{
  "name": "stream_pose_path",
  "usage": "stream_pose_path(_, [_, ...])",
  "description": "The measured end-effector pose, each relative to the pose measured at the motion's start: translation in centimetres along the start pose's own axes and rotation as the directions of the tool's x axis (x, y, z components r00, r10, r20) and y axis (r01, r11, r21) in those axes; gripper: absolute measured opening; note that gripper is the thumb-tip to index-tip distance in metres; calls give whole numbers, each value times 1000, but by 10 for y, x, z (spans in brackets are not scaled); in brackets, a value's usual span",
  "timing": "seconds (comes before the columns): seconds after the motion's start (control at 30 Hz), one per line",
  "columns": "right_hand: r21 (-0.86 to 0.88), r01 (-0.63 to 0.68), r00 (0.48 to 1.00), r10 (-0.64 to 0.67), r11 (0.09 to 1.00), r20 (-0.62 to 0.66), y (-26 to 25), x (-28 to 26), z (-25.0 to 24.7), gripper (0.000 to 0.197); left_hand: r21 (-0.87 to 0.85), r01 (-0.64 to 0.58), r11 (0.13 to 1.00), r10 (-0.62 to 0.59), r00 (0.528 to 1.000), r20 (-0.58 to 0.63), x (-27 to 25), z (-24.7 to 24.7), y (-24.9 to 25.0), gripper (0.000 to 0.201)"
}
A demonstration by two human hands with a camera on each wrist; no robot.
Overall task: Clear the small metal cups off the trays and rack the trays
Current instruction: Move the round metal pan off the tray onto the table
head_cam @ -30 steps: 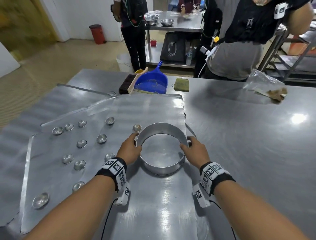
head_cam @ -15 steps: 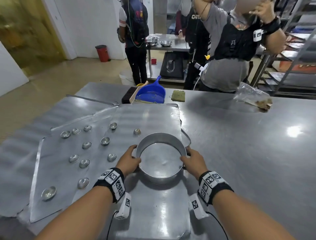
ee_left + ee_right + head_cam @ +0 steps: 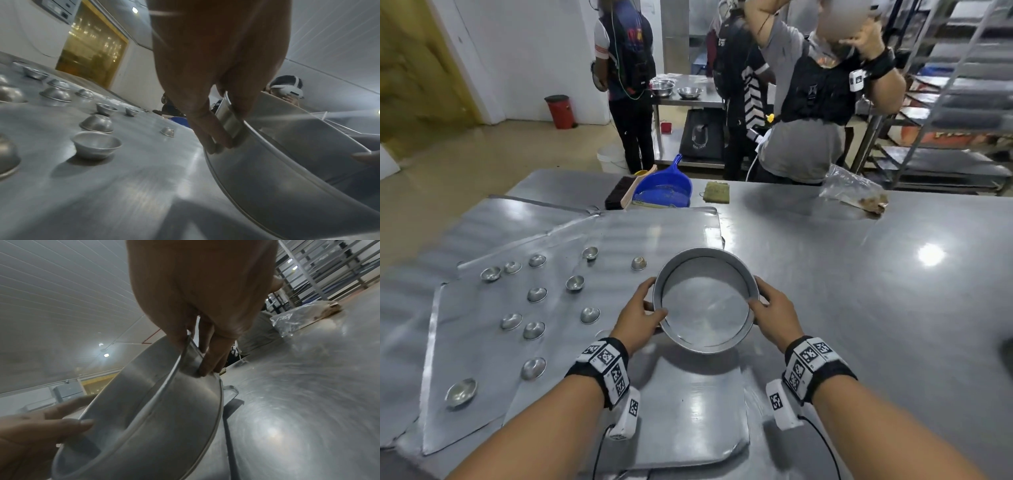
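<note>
A round metal pan [image 3: 705, 337] hangs above the table, tilted with its far rim high. My left hand [image 3: 642, 313] grips its left rim, thumb inside and fingers [image 3: 207, 128] outside. My right hand [image 3: 774, 313] grips the right rim the same way, fingers [image 3: 213, 352] on the outer wall [image 3: 164, 426]. Several small metal cups [image 3: 537, 294] lie scattered on a flat metal tray [image 3: 469, 342] at the left, some upright [image 3: 95, 146], some upside down [image 3: 96, 123]. A second tray [image 3: 688, 404] lies under the pan.
A blue dustpan [image 3: 664, 188], a brush [image 3: 616, 195] and a green sponge [image 3: 717, 192] sit at the table's far edge. A plastic bag [image 3: 852, 188] lies at the far right. Three people stand beyond the table. A metal tray rack [image 3: 962, 102] stands at the back right.
Both hands have lifted the round pan off the tray and tilted it. The head view has tipped up, showing more of the room.
</note>
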State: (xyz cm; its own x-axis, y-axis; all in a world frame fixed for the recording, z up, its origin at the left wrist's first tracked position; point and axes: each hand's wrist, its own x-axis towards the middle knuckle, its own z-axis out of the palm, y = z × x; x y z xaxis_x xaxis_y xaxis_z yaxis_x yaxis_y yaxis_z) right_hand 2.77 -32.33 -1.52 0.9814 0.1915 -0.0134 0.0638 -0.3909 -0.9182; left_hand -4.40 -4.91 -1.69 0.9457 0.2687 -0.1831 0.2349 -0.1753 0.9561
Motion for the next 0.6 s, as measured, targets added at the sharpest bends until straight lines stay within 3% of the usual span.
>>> stream_pose_path(0.3, [87,-152,969,166,984,-185,15,-21,-34,46,36,-108,994,97,970,223,42,43,18,60])
stream_pose_path(0.6, [155,-188,854,239,970,-462,37,-43,-63,42,66,-205,977,167,916,366,62,99,21,59])
